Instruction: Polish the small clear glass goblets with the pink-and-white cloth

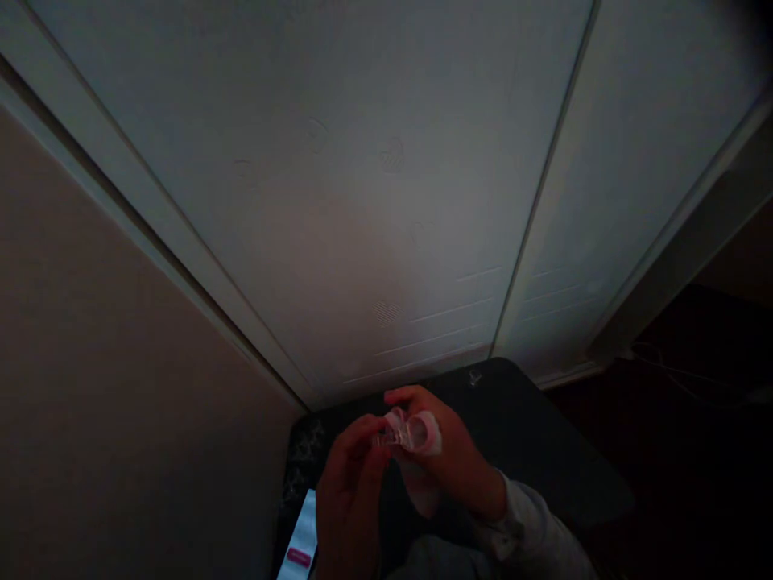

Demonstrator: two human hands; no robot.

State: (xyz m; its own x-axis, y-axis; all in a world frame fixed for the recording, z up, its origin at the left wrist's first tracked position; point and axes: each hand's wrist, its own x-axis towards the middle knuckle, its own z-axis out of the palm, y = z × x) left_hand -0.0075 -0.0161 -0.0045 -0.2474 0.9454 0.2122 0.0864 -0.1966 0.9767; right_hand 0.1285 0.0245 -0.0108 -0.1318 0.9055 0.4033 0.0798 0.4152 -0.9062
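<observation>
Found holding clear-and-pink plastic fitting (414,433) between left hand (352,491) and right hand (452,451), with narrowly curled fingers, above dark round-cornered surface (537,451); noted lit smartphone (302,532) beside left hand.

Worktop (531,451), dark: open stretch along the right edge, from the right hand (447,439) to the far right rounded corner; passage free above it.
Far edge: white panel (362,201), upright, blocks forward reach.
Left edge: wall (133,387), blocks sideways reach; lit phone (302,536) just beside left hand (350,491).
Near side: grey sleeve (537,528), closing the approach there.
</observation>
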